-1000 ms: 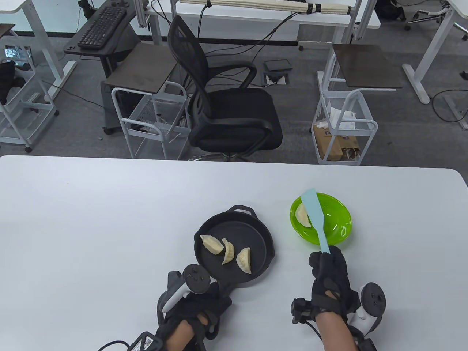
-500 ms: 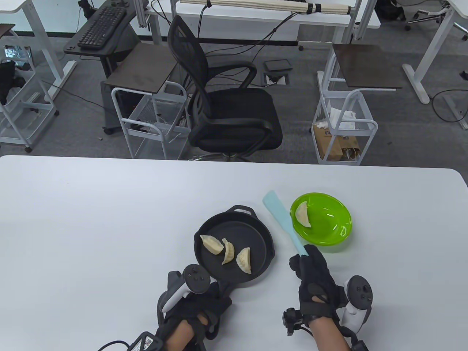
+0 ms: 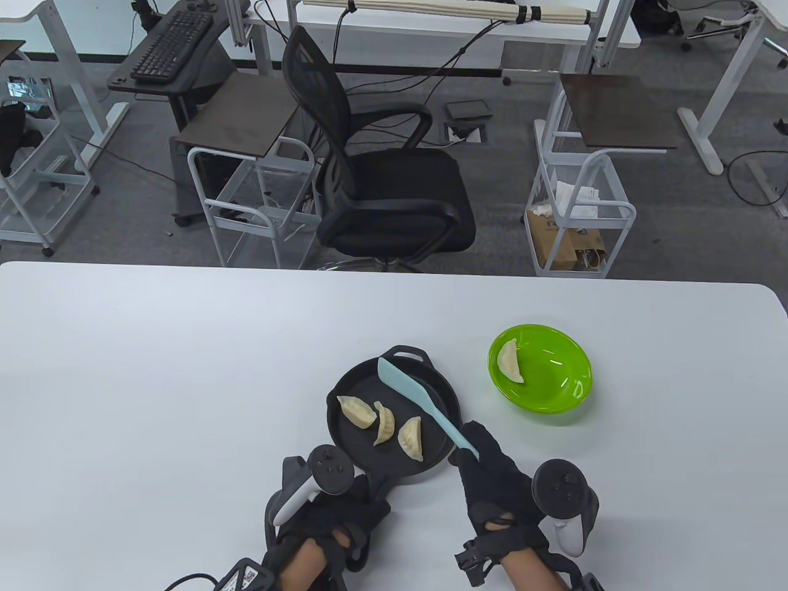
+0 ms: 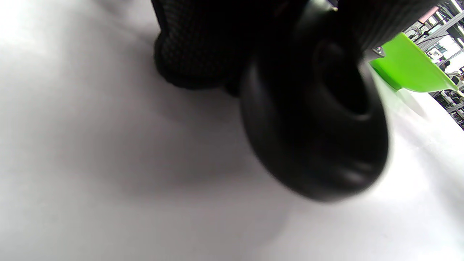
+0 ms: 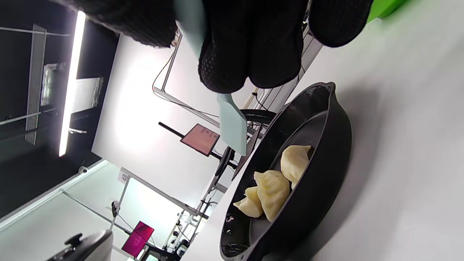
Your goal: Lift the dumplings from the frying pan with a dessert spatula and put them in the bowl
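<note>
White counter (image 3: 184, 345) carries the frying pan (image 3: 363, 385), three dumplings (image 3: 385, 425) inside. Right hand (image 3: 492, 486) grips the dessert spatula (image 3: 418, 403) above it; left hand (image 3: 326, 517) holds the pan's handle. Best approach: lower the blade flat, slide under the nearest dumpling, then carry it level to the bowl (image 3: 554, 394).

Behind the white table (image 3: 184, 345) a black office chair (image 3: 381, 178) stands on the grey carpet. To its left there is a white wire cart (image 3: 258, 203) with a dark board on top. Another white cart (image 3: 578, 209) at the right holds paper bags. A black keyboard (image 3: 172, 44) lies on a small desk at the far left.
</note>
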